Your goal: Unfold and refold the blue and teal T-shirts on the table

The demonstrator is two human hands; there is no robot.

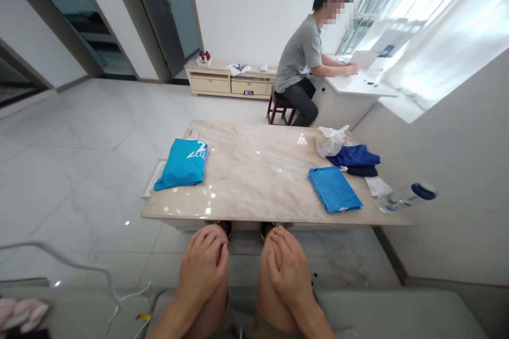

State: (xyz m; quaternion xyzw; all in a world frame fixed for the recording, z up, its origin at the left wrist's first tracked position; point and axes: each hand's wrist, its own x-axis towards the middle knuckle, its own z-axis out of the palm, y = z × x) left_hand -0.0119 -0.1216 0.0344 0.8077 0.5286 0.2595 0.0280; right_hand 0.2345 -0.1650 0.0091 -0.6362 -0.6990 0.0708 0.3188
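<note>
My left hand [203,260] rests on my left knee, its fingers laid over the kneecap and holding nothing. On the other knee lies my right hand [289,265], also empty, fingers stretched over the skin. In front of both stands a marble-topped table [254,180]. At its left end is a folded turquoise cloth bag [183,165] with white lettering. A folded blue cloth or bag [334,189] lies towards the right. Neither hand touches the table or anything on it.
A clear water bottle [403,197], a white plastic bag [332,141] and dark blue folded cloth [356,155] are at the table's right end. Beyond, a person [300,55] sits at a white desk [358,85]. A white cable [79,265] crosses the grey sofa [397,312].
</note>
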